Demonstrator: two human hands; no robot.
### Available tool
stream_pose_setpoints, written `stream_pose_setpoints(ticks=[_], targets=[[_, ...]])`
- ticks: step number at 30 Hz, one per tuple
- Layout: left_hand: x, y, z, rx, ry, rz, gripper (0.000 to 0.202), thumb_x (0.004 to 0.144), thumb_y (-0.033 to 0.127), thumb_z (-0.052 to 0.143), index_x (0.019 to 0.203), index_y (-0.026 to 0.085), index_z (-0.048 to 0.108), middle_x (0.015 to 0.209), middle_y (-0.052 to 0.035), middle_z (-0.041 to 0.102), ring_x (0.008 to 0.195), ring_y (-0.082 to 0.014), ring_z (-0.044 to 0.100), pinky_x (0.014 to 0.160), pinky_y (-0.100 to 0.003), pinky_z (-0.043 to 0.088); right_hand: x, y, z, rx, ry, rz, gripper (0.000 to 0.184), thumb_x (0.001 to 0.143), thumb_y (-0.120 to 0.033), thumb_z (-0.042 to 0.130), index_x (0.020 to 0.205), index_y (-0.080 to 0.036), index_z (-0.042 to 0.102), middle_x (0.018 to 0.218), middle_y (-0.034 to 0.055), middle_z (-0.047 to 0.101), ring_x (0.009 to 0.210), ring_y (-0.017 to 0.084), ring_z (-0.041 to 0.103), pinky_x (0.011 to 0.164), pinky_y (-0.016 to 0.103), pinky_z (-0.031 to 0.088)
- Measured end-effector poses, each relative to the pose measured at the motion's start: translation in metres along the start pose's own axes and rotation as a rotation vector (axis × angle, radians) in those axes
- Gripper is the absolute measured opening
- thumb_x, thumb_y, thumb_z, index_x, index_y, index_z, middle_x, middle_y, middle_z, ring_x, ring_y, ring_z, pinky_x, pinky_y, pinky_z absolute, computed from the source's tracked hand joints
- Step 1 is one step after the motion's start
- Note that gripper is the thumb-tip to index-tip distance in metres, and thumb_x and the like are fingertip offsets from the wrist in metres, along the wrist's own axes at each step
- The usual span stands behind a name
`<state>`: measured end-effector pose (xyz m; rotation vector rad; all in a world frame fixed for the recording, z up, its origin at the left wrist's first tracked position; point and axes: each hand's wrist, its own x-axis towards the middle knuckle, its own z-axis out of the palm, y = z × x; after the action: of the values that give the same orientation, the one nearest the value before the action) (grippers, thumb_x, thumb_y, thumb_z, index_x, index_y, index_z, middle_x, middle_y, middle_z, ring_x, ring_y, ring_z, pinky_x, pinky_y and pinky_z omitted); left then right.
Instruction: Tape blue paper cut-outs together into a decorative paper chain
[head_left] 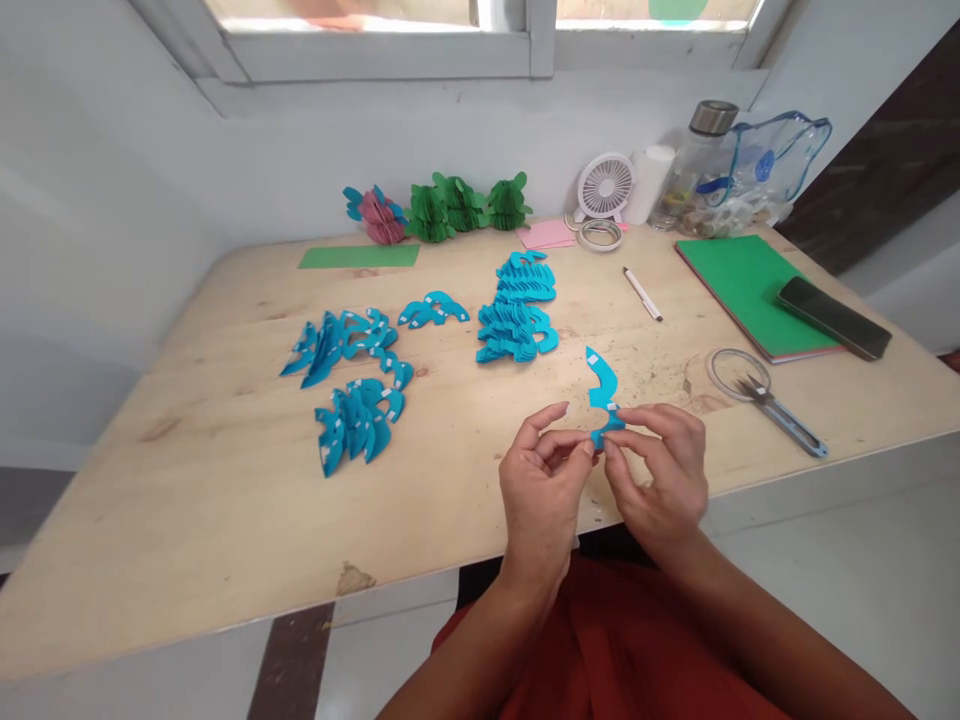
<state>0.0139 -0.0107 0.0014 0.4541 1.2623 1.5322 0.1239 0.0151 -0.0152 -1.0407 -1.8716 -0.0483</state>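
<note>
A curved blue paper cut-out (602, 390) with small white tape squares stands upright over the table's near edge. My left hand (541, 490) pinches its lower end between thumb and forefinger. My right hand (660, 470) pinches the same end from the other side, fingertips nearly meeting the left's. Behind them lies a stack of similar blue cut-outs (517, 315). Further left are taped blue pieces fanned out (337, 345), another fan (360, 420) and a small blue group (433, 310).
On the wooden table (225, 500): snips (784, 412) on a clear tape ring (731, 372), green notebook (750, 290) with a phone (832, 317), pen (643, 294), tape roll (600, 235), small fan (605, 187), bottle (694, 160), green and pink paper figures (450, 208), green sheet (360, 257).
</note>
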Motion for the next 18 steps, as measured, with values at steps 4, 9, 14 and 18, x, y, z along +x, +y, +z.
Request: stream_pose_setpoints(ticks=[4,9,14,18], targets=[[0.0011,0.0009,-0.0001,-0.011,0.003,0.008,0.038,0.065,0.014,0.074,0.101,0.017,0.064,0.068,0.0004,0.072,0.064,-0.0160,0.068,0.072,-0.031,0.055,0.0043,0.0013,-0.0040,0.121,-0.012,0.303,0.006,0.085,-0.020,0.057,0.082,-0.024,0.059,0.093,0.0053,0.063,0.090,0.023,0.059,0.081,0.044,0.049],[0.0022,0.0018,0.0025,-0.009,0.011,0.000,0.037,0.065,0.013,0.074,0.101,0.016,0.064,0.067,0.0003,0.072,0.066,-0.0164,0.068,0.072,-0.031,0.056,0.0050,0.0004,-0.0071,0.068,0.003,0.164,0.009,0.083,-0.016,0.059,0.083,-0.025,0.059,0.092,0.0049,0.063,0.093,0.024,0.058,0.083,0.045,0.047],[0.0016,0.0004,0.0046,-0.012,0.004,-0.009,0.037,0.064,0.011,0.074,0.099,0.016,0.064,0.067,0.0004,0.072,0.067,-0.0155,0.067,0.069,-0.028,0.054,0.0015,0.0010,-0.0025,-0.010,0.023,-0.001,0.016,0.081,-0.012,0.061,0.088,-0.026,0.062,0.094,0.0048,0.062,0.096,0.025,0.057,0.084,0.045,0.048],[0.0015,-0.0012,0.0040,0.003,0.011,0.005,0.035,0.064,0.011,0.072,0.098,0.017,0.065,0.068,-0.0003,0.072,0.067,-0.0155,0.067,0.071,-0.028,0.053,-0.0013,0.0012,0.0008,-0.040,0.016,-0.035,0.017,0.080,-0.011,0.062,0.088,-0.026,0.063,0.095,0.0047,0.063,0.097,0.025,0.056,0.084,0.045,0.048]])
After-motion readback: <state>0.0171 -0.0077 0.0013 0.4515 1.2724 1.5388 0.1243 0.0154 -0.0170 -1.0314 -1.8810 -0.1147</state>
